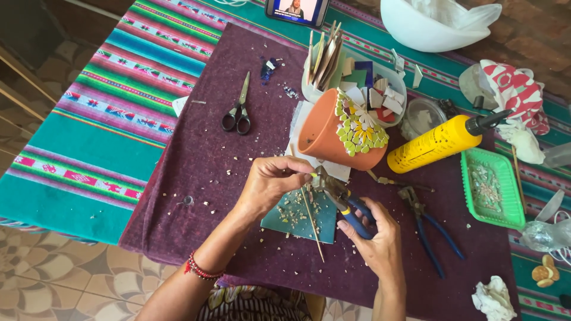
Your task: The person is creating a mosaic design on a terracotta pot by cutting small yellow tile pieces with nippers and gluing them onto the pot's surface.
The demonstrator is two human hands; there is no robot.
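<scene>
- The left hand (270, 181) hovers over the middle of the counter (89, 142), near its front edge; its fingers (295, 168) are pinched together on a tiny yellow-green tile chip (313, 175), held at the nose of the nippers
- The right hand (372, 238) is wrapped round the blue handles of the tile nippers (340, 199); its fingers are clamped on those handles, and the metal head meets the chip; whether the jaws bite fully I cannot tell
- Under both hands lies a teal tile piece (297, 223) strewn with pale crumbs, on the purple cloth (220, 154) that covers the middle of the counter; a thin wooden stick (312, 223) lies across the tile
- Just behind the hands a terracotta pot (330, 139) lies on its side, its wall partly covered with a green, white and yellow mosaic flower
- To the right of the pot a yellow glue bottle (437, 142) lies tilted; a second pair of pliers (425, 223) with blue handles rests near the right hand; a green tray (470, 178) of chips sits toward the right edge
- Black-handled scissors (238, 113) lie left of the pot; a white tub (309, 92) of tile shards and sticks stands behind it; a phone (297, 10) and a white bowl (416, 32) sit at the far edge
</scene>
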